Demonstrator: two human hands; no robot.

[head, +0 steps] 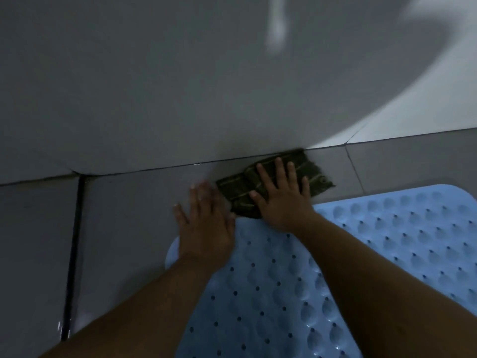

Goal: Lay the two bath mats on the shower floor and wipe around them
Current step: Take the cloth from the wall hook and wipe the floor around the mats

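Two light blue bath mats with holes and bumps lie flat on the grey tiled shower floor: one point(258, 293) under my forearms, the other point(413, 233) to its right. A dark green cloth point(315, 171) lies on the tiles beyond the mats, against the foot of the wall. My right hand point(281, 195) presses flat on the cloth with fingers spread. My left hand point(204, 220) rests flat, fingers straight, partly on the floor and partly on the near mat's far edge, just left of the cloth.
A grey wall point(180, 86) rises right behind the cloth. A dark grout line point(73, 254) runs down the floor at the left. The floor tiles point(124, 228) left of the mats look wet and shiny.
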